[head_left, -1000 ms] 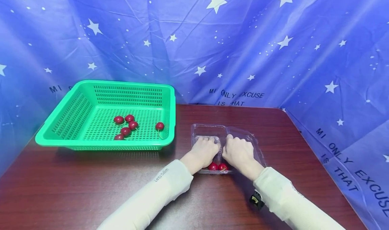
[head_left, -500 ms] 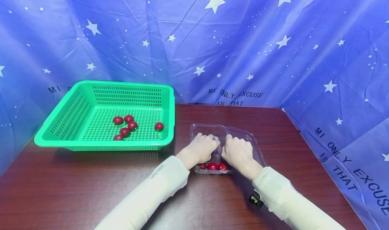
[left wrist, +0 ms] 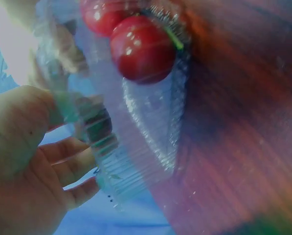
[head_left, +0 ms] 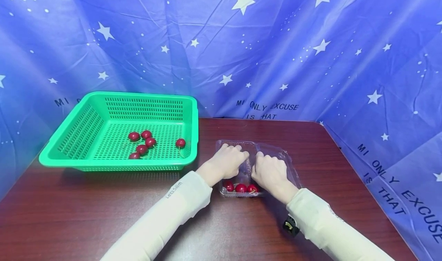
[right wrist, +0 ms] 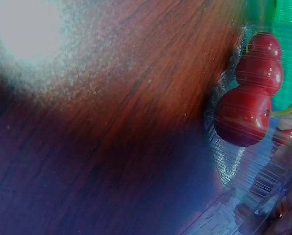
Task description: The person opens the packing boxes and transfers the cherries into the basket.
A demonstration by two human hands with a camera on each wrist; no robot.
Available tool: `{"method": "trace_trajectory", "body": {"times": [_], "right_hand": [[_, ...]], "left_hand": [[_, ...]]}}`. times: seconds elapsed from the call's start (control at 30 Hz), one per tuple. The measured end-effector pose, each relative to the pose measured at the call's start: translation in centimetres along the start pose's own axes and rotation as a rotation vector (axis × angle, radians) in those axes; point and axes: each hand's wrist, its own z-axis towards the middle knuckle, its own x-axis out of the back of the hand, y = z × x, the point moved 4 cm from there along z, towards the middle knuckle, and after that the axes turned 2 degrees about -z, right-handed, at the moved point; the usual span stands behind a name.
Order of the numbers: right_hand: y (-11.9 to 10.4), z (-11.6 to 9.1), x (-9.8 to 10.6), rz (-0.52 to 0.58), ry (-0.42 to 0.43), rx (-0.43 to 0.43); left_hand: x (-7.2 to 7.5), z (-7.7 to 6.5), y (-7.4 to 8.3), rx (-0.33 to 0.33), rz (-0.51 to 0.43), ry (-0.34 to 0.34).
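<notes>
A clear plastic clamshell box stands on the table, its lid folded out to the right. Three red cherries lie along its near side. My left hand is inside the box at the far left. In the left wrist view, my thumb and fingers pinch a dark round thing behind the ribbed wall; the right wrist view shows a red cherry between fingertips there. My right hand grips the box at its hinge side, fingers curled over the plastic edge and mostly hidden.
A green slotted basket stands to the left of the box, with several cherries on its bottom. Brown wood-grain table lies beneath. A blue star-printed curtain hangs behind and at the right.
My left hand has shifted back and slightly left inside the box, uncovering a third cherry at its near left corner. My right hand stays at the hinge side.
</notes>
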Motion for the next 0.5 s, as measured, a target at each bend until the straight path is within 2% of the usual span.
{"method": "trace_trajectory", "body": {"times": [0.3,0.5], "right_hand": [[0.0,0.1,-0.1,-0.007,-0.014,0.0],[0.0,0.0,-0.1,-0.01,-0.032,-0.007]], "left_hand": [[1.5,-0.2,-1.0,-0.003,0.008,0.045],[2.6,-0.4,-1.8,0.022,-0.004,0.035]]}}
